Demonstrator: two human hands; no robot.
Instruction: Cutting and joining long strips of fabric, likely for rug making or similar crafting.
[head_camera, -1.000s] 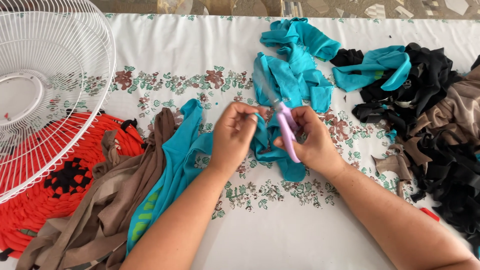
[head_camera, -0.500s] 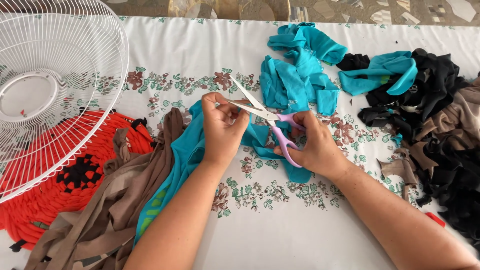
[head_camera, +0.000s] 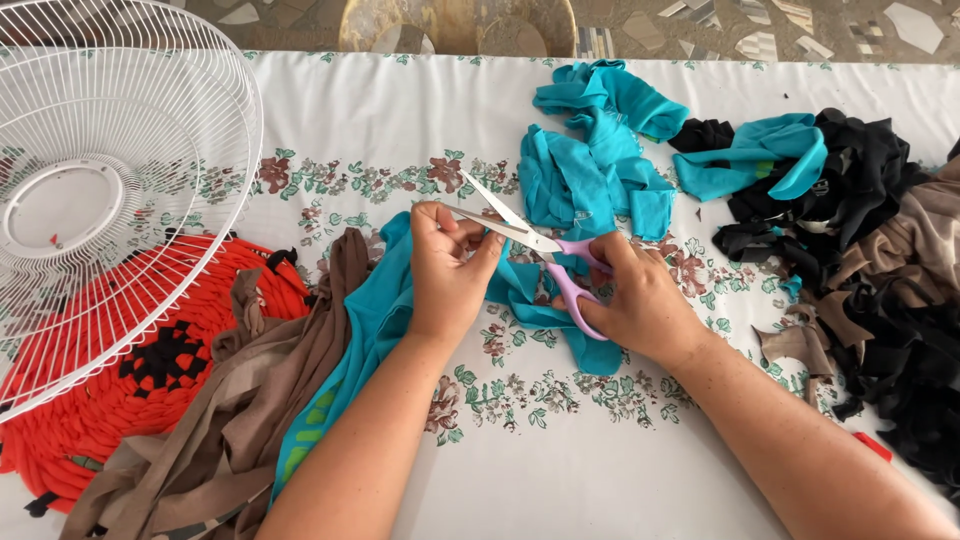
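my right hand (head_camera: 640, 300) grips the purple-handled scissors (head_camera: 540, 252), fingers through the loops, blades parted and pointing up-left. my left hand (head_camera: 447, 268) is closed, pinching an edge of the teal fabric (head_camera: 375, 310) right at the blade tips. that fabric runs from under both hands down to the left, lying across the brown fabric strips (head_camera: 250, 400) on the flowered tablecloth (head_camera: 560, 470).

the main risk, as i judge it: my left fingertips sit just beside the open blades, so a cut taken too deep could nick them. the cloth is soft and bunched, so it could fold between the blades and chew rather than shear, or the cut could wander off line.

hard to see: my left hand covers the exact spot where blade meets cloth, so i cannot tell whether fabric is already between the blades. the white fan guard (head_camera: 110, 190) hides part of the red woven mat (head_camera: 100, 400) and is cut off at the left. the piles of teal scraps (head_camera: 595, 160) and black scraps (head_camera: 880, 260) tangle together, with the right edge cropped.
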